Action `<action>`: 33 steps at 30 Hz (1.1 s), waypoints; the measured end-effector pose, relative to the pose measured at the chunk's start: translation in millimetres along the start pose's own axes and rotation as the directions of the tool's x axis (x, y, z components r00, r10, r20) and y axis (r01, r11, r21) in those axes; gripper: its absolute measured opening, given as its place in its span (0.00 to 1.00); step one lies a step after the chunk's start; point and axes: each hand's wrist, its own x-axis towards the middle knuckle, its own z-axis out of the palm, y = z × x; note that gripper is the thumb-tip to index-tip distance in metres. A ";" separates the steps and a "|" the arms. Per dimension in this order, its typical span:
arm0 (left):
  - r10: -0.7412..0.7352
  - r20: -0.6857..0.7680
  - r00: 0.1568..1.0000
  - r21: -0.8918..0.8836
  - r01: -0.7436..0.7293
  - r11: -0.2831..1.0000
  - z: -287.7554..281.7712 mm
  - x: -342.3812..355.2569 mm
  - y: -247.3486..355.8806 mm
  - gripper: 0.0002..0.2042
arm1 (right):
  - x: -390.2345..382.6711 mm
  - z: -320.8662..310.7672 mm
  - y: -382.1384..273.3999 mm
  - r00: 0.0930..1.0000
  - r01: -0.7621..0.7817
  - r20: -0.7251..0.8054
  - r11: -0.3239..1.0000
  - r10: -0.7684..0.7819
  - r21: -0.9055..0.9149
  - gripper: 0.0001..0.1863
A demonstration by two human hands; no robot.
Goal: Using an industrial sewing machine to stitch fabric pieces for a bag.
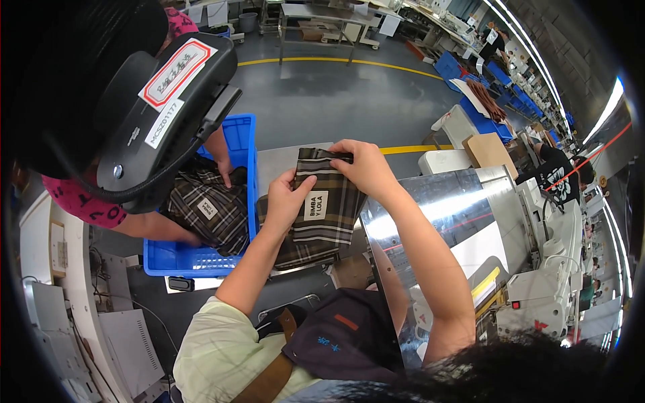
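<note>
A brown, black and white plaid fabric piece (pixel 341 205) with a white sewn-on label (pixel 316 207) is spread in front of me. My left hand (pixel 287 199) pinches its left edge, the thumb lying on top beside the label. At the upper right corner, my right hand (pixel 363 166) grips the top edge between thumb and fingers. More plaid fabric (pixel 295 254) lies beneath it on the narrow metal table (pixel 277 161). Parts of my fingers are hidden under the cloth.
On the left stands a blue plastic bin (pixel 195 264) of plaid pieces (pixel 211 215), with a co-worker's hands (pixel 225 171) in it. A shiny metal worktop (pixel 437 201) and a white sewing machine (pixel 544 295) are to my right. A cardboard piece (pixel 489 153) stands beyond.
</note>
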 end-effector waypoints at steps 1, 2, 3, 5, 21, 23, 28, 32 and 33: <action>-0.003 -0.002 1.000 -0.007 0.003 1.000 0.7 0.0 -0.3 0.11 | -0.6 -0.6 -0.3 1.000 -0.010 0.004 1.000 0.010 0.009 0.13; -0.006 -0.005 1.000 -0.013 0.006 1.000 1.0 0.0 0.1 0.11 | -0.9 -0.5 0.5 1.000 -0.008 0.003 1.000 0.008 0.011 0.13; -0.004 -0.005 1.000 -0.010 0.004 1.000 1.0 0.0 -0.3 0.11 | -1.2 0.1 2.3 1.000 0.008 -0.013 1.000 -0.008 0.018 0.13; -0.009 0.013 1.000 -0.053 0.010 0.999 1.4 0.0 -1.9 0.11 | -2.1 0.0 3.2 0.999 0.026 -0.030 0.999 -0.025 0.025 0.13; 0.031 -0.044 0.999 -0.154 -0.038 0.987 2.8 -10.3 15.2 0.13 | -46.2 -9.9 18.0 0.936 0.020 -0.350 0.990 0.031 0.142 0.34; 0.046 -0.028 0.999 -0.210 -0.051 0.976 2.0 -9.0 25.1 0.13 | -62.4 -12.9 20.5 0.973 -0.038 -0.174 0.851 0.150 0.524 0.32; 0.047 0.056 0.997 -0.342 -0.025 0.939 24.8 -17.8 43.0 0.11 | -113.8 -12.1 19.8 0.861 -0.507 0.381 0.622 0.337 0.596 0.16; 0.086 0.257 0.963 -0.232 -0.025 0.973 37.5 -49.8 52.5 0.14 | -161.6 -6.0 -2.9 0.893 -0.383 0.125 0.585 0.433 0.714 0.12; 0.091 0.337 0.937 -0.205 -0.022 0.978 39.3 -55.3 54.6 0.16 | -175.5 -10.8 -10.0 0.896 -0.373 0.114 0.585 0.430 0.720 0.12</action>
